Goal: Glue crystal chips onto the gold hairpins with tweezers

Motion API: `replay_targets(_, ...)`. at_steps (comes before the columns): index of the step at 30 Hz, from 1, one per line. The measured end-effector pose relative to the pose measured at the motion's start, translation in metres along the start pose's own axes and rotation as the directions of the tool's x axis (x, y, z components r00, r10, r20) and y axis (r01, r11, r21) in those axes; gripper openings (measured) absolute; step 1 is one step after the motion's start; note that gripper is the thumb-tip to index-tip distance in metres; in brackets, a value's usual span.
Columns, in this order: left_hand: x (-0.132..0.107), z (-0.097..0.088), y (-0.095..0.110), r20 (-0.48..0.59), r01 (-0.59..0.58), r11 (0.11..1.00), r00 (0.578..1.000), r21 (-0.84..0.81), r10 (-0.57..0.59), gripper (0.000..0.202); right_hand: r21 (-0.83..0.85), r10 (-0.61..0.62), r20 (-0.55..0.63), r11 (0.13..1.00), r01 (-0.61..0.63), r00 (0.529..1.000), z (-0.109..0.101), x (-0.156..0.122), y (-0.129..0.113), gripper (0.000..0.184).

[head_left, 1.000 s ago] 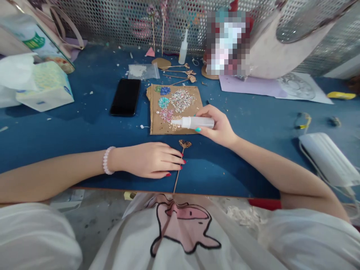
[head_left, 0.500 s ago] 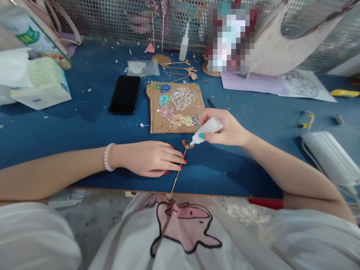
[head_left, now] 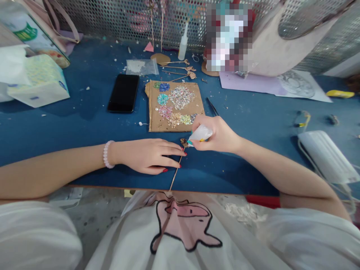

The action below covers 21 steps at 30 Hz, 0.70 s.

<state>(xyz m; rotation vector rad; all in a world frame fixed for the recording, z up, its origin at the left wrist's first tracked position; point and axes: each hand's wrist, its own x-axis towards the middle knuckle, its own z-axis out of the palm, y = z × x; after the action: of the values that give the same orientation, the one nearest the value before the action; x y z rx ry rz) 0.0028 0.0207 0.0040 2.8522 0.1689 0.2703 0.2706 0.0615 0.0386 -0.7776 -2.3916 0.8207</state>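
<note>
My right hand is wrapped round a small white glue bottle, its nozzle touching the butterfly-shaped top of a thin gold hair stick that lies on the blue table. My left hand lies flat on the table with its fingertips pressed on the stick's shaft. Just beyond the hands is a piece of cardboard carrying several small heaps of coloured rhinestones.
A black phone lies left of the cardboard, a tissue pack at far left. More gold sticks, a second glue bottle and a plastic bag sit at the back. White face masks and paper sheets are on the right.
My right hand brought the glue bottle from above the cardboard down and toward me, tipping its nozzle onto the stick's butterfly top. My left hand stayed on the stick.
</note>
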Motion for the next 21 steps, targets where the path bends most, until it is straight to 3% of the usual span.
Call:
replay_targets(6, 0.0, 0.0, -0.002, -0.018, -0.014, 0.999, 1.0, -0.028, 0.014, 0.036, 0.132, -0.039, 0.057, 0.991, 0.031, 0.998, 0.011, 0.0, 0.006, 0.02)
replay_targets(21, 0.0, 0.001, -0.004, -0.022, -0.017, 0.999, 1.0, -0.049, 0.015, 0.037, 0.257, -0.087, -0.06, 0.961, 0.1, 0.994, 0.02, -0.001, 0.029, 0.02)
